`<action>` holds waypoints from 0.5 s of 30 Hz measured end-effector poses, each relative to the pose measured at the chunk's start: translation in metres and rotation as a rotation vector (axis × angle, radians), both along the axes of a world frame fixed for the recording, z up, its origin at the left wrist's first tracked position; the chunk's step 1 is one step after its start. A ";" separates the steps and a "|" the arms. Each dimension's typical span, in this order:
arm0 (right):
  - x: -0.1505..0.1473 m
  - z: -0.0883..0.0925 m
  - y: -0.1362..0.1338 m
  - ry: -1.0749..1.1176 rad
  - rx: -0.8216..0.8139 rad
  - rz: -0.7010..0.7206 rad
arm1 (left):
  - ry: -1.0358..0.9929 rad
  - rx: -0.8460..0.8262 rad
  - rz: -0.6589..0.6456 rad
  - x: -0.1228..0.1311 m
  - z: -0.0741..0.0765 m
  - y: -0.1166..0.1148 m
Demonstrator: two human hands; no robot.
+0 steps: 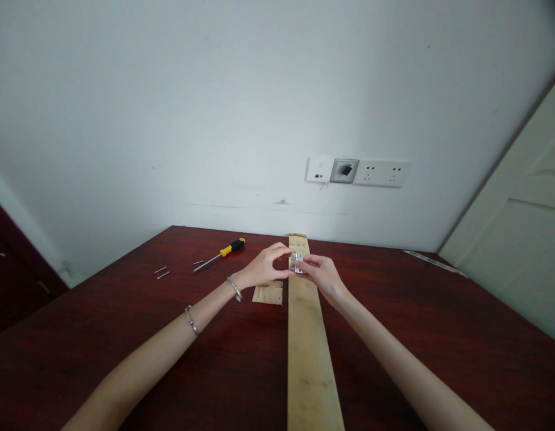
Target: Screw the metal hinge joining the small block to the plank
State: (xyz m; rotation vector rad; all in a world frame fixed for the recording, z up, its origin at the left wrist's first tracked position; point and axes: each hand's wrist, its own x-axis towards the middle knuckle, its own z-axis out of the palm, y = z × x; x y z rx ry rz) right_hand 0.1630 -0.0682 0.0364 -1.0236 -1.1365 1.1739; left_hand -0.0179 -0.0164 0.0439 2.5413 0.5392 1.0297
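In the head view, the right hand pinches a silvery metal hinge above the long wooden board on the tabletop. The left hand's thumb and forefinger curve around its left edge; whether they grip, I cannot tell.
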 end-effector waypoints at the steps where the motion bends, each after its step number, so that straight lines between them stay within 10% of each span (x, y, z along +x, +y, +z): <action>1: 0.000 -0.001 0.001 -0.010 0.006 -0.005 | -0.003 -0.003 -0.006 0.000 0.000 0.000; 15: 0.000 0.011 -0.006 0.203 -0.085 0.143 | -0.045 -0.040 -0.013 -0.002 0.000 0.002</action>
